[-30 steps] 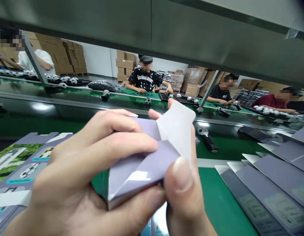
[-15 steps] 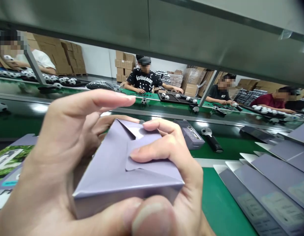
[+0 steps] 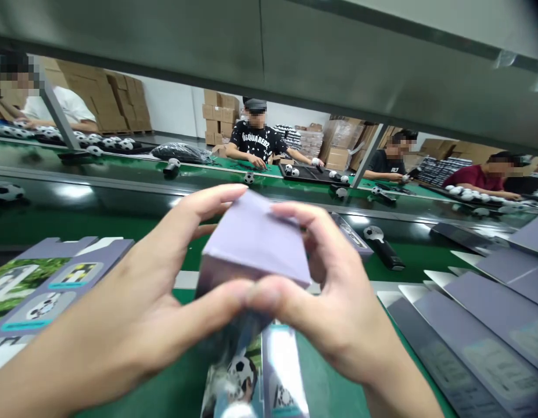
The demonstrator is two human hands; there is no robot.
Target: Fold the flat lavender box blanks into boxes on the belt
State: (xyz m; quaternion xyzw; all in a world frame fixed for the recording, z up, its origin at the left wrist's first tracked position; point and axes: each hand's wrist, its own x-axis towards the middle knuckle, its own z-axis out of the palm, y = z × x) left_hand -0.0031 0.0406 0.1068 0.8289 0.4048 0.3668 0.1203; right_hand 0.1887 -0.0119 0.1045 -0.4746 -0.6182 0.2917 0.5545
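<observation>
A lilac cardboard box [image 3: 255, 241] with a soccer-ball picture on its side stands upright in front of me, its closed end facing up. My left hand [image 3: 138, 313] grips its left side, thumb on the near face and fingers over the far edge. My right hand [image 3: 334, 307] grips the right side the same way. Both thumbs meet on the near top edge.
Flat lilac box blanks [image 3: 491, 325] lie fanned at the right, printed blanks [image 3: 42, 284] at the left. A finished box [image 3: 354, 235] and a black handle with a ball [image 3: 382, 247] ride the green conveyor [image 3: 121, 215]. Several people sit across the line.
The end flaps were folded in and tucked shut. The box then turned upright, closed end up, and both hands shifted to hold its sides.
</observation>
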